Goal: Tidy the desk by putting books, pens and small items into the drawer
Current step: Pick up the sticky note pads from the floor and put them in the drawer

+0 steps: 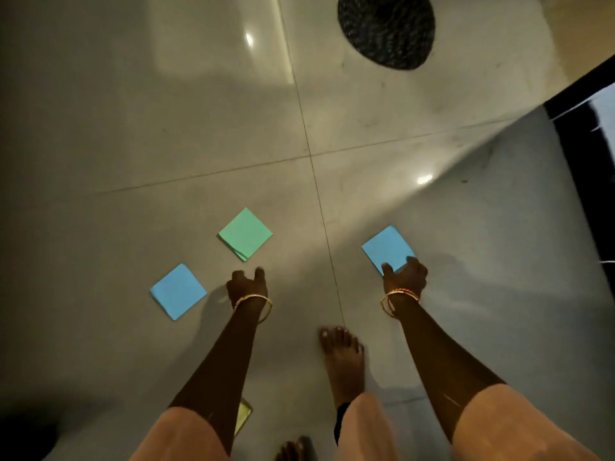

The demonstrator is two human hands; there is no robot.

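Note:
Three square paper pads lie on the tiled floor: a green pad (245,233) in the middle, a blue pad (178,291) to the left, and another blue pad (386,247) to the right. My right hand (405,277) reaches down onto the near edge of the right blue pad, thumb and fingers touching it. My left hand (247,285) hovers just below the green pad, between it and the left blue pad, fingers curled and holding nothing. A yellow pad (242,416) peeks out under my left forearm. No desk or drawer is in view.
My bare foot (342,357) stands on the floor between my arms. A dark round woven mat (386,29) lies at the top. A black furniture edge (585,154) runs down the right side. Glossy tiles reflect ceiling lights.

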